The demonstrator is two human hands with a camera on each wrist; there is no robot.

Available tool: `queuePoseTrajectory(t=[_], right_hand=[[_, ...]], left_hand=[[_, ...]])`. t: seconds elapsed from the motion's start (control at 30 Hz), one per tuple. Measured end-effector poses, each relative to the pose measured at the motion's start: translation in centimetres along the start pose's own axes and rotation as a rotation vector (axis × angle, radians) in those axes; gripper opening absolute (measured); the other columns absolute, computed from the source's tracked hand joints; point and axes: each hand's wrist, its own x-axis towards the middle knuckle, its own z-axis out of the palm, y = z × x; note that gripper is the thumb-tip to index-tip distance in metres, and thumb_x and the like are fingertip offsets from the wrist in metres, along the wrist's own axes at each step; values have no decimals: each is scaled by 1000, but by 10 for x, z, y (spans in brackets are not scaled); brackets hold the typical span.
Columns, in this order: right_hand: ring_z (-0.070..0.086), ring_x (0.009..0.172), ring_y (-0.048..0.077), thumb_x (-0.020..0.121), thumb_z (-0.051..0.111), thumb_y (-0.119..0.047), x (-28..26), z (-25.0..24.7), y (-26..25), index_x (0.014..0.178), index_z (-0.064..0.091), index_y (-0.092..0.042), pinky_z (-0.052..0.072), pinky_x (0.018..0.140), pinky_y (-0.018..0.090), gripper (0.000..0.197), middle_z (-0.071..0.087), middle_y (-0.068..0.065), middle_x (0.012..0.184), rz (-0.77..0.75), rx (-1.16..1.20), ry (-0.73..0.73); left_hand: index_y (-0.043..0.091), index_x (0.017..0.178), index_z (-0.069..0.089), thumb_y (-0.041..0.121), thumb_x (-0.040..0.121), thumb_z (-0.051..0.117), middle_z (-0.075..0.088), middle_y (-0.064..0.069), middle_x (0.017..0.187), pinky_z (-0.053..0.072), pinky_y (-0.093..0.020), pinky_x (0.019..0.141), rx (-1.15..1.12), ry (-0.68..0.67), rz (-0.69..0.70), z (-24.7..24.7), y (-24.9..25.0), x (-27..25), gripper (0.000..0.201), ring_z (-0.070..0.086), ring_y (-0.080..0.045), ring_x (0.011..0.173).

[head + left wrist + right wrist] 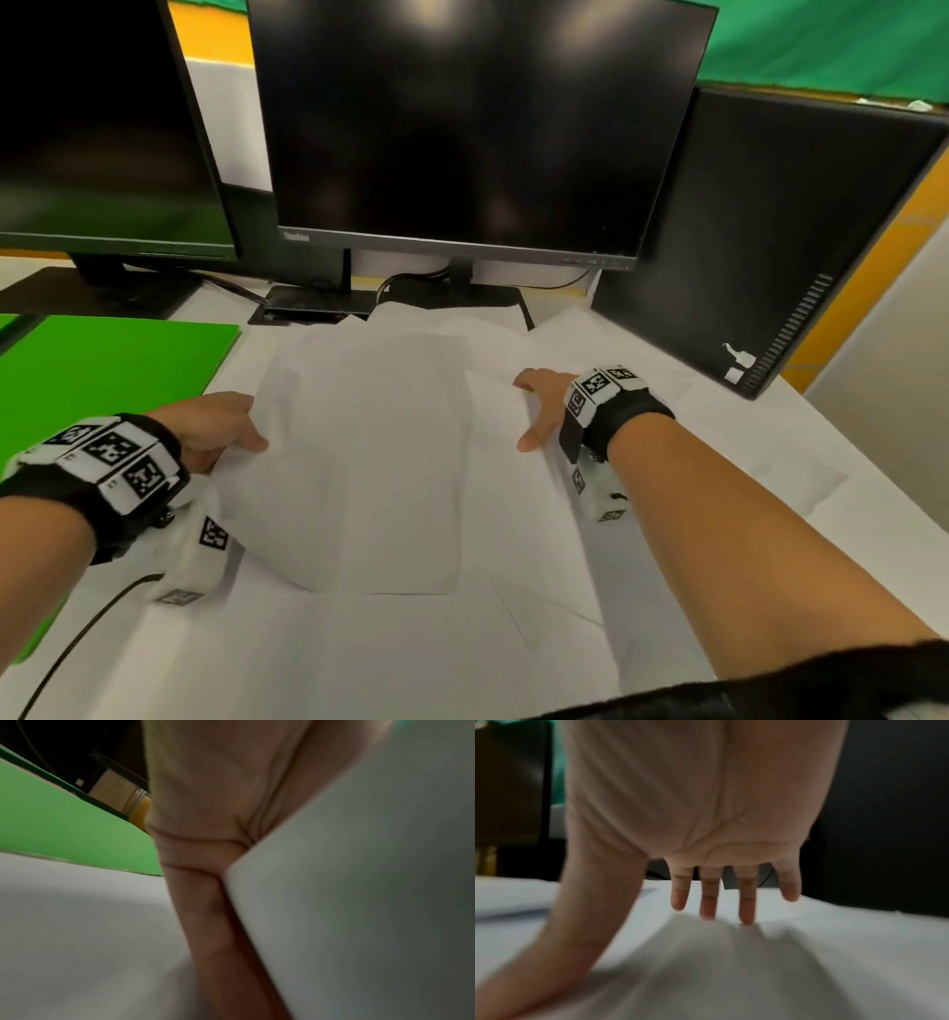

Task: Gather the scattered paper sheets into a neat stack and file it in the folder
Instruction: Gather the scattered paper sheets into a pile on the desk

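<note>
Several white paper sheets lie overlapping across the white desk in the head view. My left hand pinches the left edge of the top sheet, thumb on top, and that edge curls upward. In the left wrist view the lifted sheet runs against my left hand. My right hand lies flat on the sheets at the right, fingers straight. The right wrist view shows the fingertips touching the paper. A green folder lies flat at the left, beside my left hand; it also shows in the left wrist view as the green folder.
Two dark monitors stand at the back of the desk on their stands. A black computer tower stands at the back right, close to the far sheets. A black cable runs from my left wrist toward the near edge.
</note>
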Motion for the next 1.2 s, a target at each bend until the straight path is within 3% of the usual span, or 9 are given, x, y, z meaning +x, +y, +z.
queuePoseTrajectory(t=[0.13,0.2,0.37,0.47,0.57,0.7,0.87,1.07,1.2], right_hand=[[44,123,32,31,63,-84,4,-2,8,132,37,-31,40,98,53,116,50,2,133,131,-187,-28],[48,121,32,35,63,-84,4,0,19,128,47,-25,40,99,49,112,54,4,131,157,-111,-54],[35,136,31,73,71,-45,-19,-2,51,143,34,-16,28,113,45,84,33,8,151,322,337,208],[46,127,34,75,74,-23,-48,-8,73,136,46,-11,39,107,40,67,44,12,142,410,369,280],[46,126,34,71,76,-17,-80,-5,78,132,53,-15,41,105,36,64,45,9,139,412,245,201],[48,125,32,66,76,-35,-81,18,63,132,51,-13,39,106,37,74,49,9,139,429,338,101],[46,126,31,71,70,-51,-62,40,41,135,43,-7,37,105,35,83,47,10,141,343,492,60],[47,126,28,38,79,-60,-56,44,22,137,44,-16,32,111,43,114,50,3,140,199,513,21],[53,117,28,59,83,-43,-68,45,11,129,53,-13,37,102,36,82,59,4,128,222,541,8]], left_hand=[[-8,106,53,-18,87,44,69,-21,86,53,-48,77,-40,35,-10,-5,-5,1,24,58,-39,91],[-8,113,52,-18,87,43,65,-23,94,47,-52,87,-50,31,-8,-7,-7,-1,30,57,-43,99],[-7,114,50,-16,87,45,67,-15,79,44,-49,90,-75,89,-12,-4,-10,-9,29,56,-39,93],[-3,123,46,-12,86,51,57,-18,100,43,-52,95,-56,126,-32,-7,-13,-11,38,56,-39,97],[1,92,49,-15,88,45,58,-21,90,45,-51,90,-80,95,-24,-6,-12,-15,18,57,-38,86],[-1,103,52,-14,88,42,61,-19,90,48,-41,77,-66,32,27,3,-12,-18,22,58,-33,79],[-5,104,50,-14,86,46,59,-32,111,42,-64,95,8,65,11,16,-10,-20,20,58,-49,104],[6,100,43,-12,84,50,54,-27,116,42,-62,97,-25,132,60,23,-19,-13,25,56,-45,107],[2,111,46,-14,83,49,54,-31,123,44,-64,94,-86,109,80,24,-27,-8,32,56,-48,106]])
